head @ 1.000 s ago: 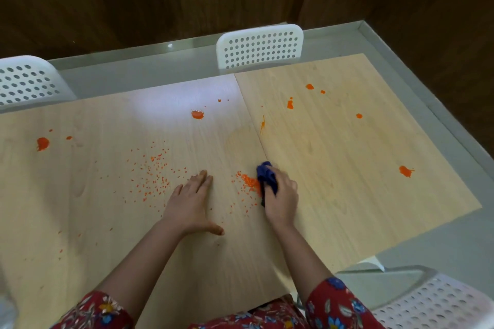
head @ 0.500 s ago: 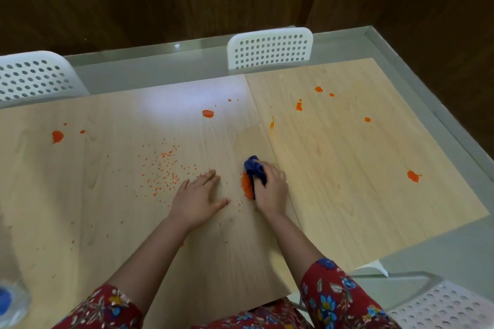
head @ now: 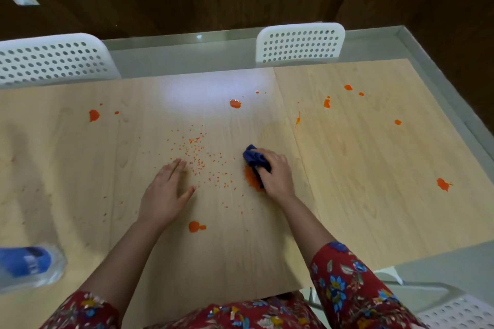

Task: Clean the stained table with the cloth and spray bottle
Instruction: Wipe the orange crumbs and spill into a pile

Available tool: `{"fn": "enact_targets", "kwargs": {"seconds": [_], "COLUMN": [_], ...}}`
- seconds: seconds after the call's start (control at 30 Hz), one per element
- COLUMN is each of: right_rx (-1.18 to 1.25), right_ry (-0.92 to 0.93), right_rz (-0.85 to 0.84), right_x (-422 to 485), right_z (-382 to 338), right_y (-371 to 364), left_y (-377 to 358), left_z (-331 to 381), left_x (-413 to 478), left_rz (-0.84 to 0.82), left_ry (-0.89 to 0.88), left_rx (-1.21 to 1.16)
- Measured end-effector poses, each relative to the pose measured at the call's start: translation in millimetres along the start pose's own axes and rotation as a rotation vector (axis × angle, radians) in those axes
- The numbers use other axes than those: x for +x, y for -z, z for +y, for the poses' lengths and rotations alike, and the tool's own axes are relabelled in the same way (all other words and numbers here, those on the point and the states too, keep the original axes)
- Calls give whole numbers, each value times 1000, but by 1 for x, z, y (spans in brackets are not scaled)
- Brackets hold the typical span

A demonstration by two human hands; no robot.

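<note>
The right hand has slid the cloth leftward from beside the seam, bunching loose orange specks into a thick pile at its edge. Its fingers are curled tight over the wadded blue cloth, pressing it down. The left hand lies flat, fingers together and stretched forward, thumb out, bracing on the table.

I'd say the job is barely under way. A scatter of specks sits between the hands, a blob lies near the left wrist, and splats dot the far and right-hand boards. A faint damp patch beyond the cloth suggests one spot wiped.

The spray bottle lies at the near left edge, blurred; its long axis seems to run left to right, though which way its nozzle points I cannot tell.
</note>
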State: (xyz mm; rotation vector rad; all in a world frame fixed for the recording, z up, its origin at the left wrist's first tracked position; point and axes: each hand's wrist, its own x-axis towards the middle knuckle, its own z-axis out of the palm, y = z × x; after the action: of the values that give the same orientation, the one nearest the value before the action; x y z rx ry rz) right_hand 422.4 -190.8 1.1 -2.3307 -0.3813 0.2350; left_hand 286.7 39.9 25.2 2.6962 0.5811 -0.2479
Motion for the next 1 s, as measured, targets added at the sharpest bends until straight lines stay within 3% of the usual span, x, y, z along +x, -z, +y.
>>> {"fn": "enact_targets", "kwargs": {"seconds": [0.13, 0.3, 0.53, 0.63, 0.7, 0.83, 0.9, 1.0], "right_rx": [120, -11, -139, 23, 173, 194, 127, -20], "right_ry": [-166, -497, -521, -415, -408, -652, -765, -730], "right_rz": [240, 449, 383, 313, 391, 566, 536, 450], "right_x": [-26, -99, -92, -73, -69, -90, -108, -120], "right_z": [29, 64, -2, -29, -29, 7, 15, 1], "right_y": [33, 60, -11, -33, -22, 17, 21, -3], "left_y": [3, -1, -2, 0, 0, -1, -3, -5], "left_z": [-8, -9, -13, -16, -18, -19, -19, -19], "left_x": [5, 4, 1, 1, 2, 3, 2, 2], "left_rz": [-33, -68, -33, -37, -38, -31, -28, -31], "left_ry": [72, 91, 67, 67, 63, 60, 63, 61], "left_rx": [-3, 26, 51, 52, 44, 42, 45, 45]}}
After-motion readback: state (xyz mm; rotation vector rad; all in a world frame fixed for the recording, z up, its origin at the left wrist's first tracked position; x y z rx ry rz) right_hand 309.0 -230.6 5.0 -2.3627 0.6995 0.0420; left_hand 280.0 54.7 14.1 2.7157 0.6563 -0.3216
